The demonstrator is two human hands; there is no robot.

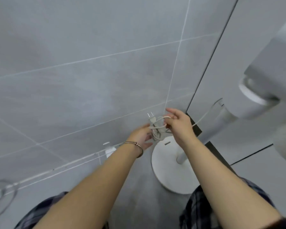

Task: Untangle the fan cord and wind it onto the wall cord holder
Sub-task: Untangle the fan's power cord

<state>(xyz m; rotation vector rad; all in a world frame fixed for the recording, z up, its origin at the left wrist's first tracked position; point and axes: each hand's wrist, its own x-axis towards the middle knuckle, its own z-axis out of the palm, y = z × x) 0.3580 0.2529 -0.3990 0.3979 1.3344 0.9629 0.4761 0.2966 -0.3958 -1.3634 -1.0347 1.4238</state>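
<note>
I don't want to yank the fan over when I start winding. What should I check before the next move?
1. Cord untangled: not ok, it is a knotted bundle.
2. Plug free: ok, its prongs stick up out of the bundle.
3. Grip: ok, left hand holds the bundle and right hand pinches a loop.
4. Slack toward the fan pole: ok, the strand curves loosely.
5. Fan base flat on the floor: ok.
6. Wall cord holder located: cannot tell, none plainly in view.
</note>
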